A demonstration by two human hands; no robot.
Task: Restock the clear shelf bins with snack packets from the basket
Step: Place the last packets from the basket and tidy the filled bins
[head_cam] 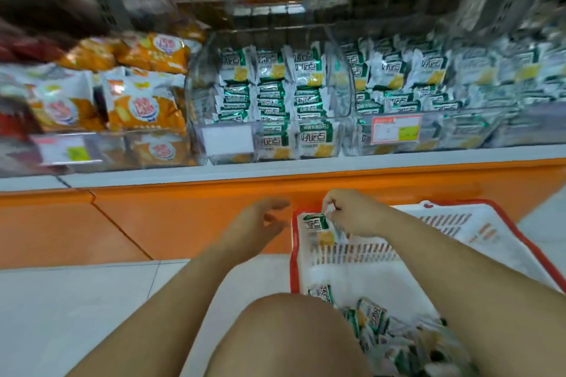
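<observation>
Plainly, my right grip (352, 213) pinched a green-and-white snack packet (317, 223) by its top seam, and the packet hung just below that grip, over the far corner of the red-rimmed basket (294, 254). My left grip (260, 223) hovered released, fingers loosely spread, just beside the packet. I judged the packet light, crinkly and slippery, its contents likely brittle, so the sealed edge seemed the safe hold. Ahead of both grips, well apart, stood the clear shelf bin (196, 86) of matching packets.
</observation>
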